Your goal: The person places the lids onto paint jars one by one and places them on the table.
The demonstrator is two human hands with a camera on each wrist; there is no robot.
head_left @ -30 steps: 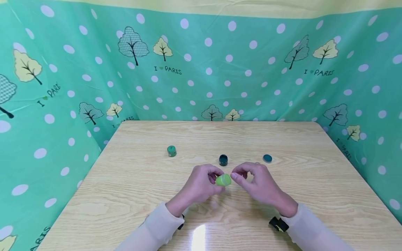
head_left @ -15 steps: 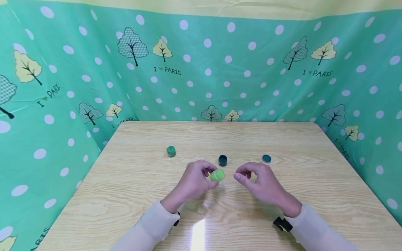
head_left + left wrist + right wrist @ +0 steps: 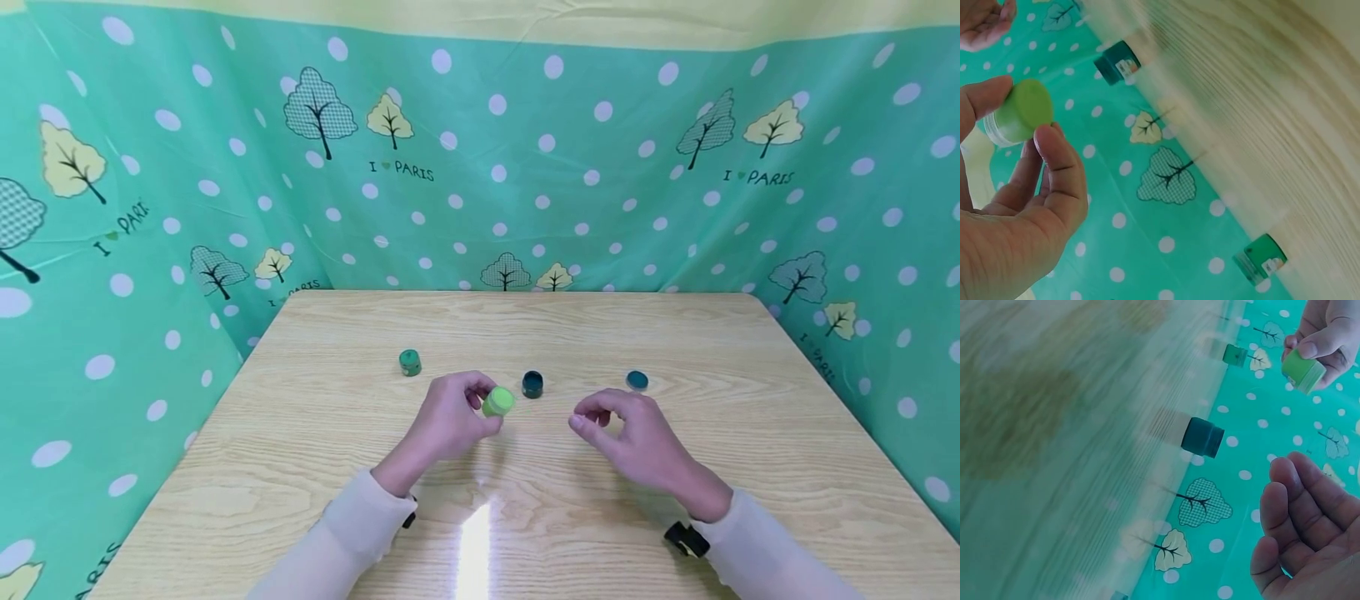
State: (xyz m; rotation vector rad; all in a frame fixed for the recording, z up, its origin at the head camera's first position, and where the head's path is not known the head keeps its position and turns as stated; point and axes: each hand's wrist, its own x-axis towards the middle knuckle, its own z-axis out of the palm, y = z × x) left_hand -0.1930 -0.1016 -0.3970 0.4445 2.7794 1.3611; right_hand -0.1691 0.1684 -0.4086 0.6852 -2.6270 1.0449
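Observation:
In the head view my left hand (image 3: 450, 421) grips a small light green paint jar (image 3: 497, 402) above the table, left of centre. Its round green end tilts up toward the head camera. Thumb and fingertips pinch the jar's sides in the left wrist view. My right hand (image 3: 626, 437) hovers to the right, its fingers loosely bent; the right wrist view shows nothing in it (image 3: 1310, 531). Just beyond the hands stands a dark teal paint jar (image 3: 532, 384), its dark mouth uncovered. A teal lid (image 3: 637, 380) lies flat on the table beyond the right hand.
A green paint jar (image 3: 409, 362) stands farther back on the left of the wooden table (image 3: 300, 467). Green dotted cloth (image 3: 495, 142) hangs around the back and both sides of the table.
My left hand has carried the light green jar left and slightly away, tipping its round end upward. My right hand has drawn off to the right, so the hands are farther apart.

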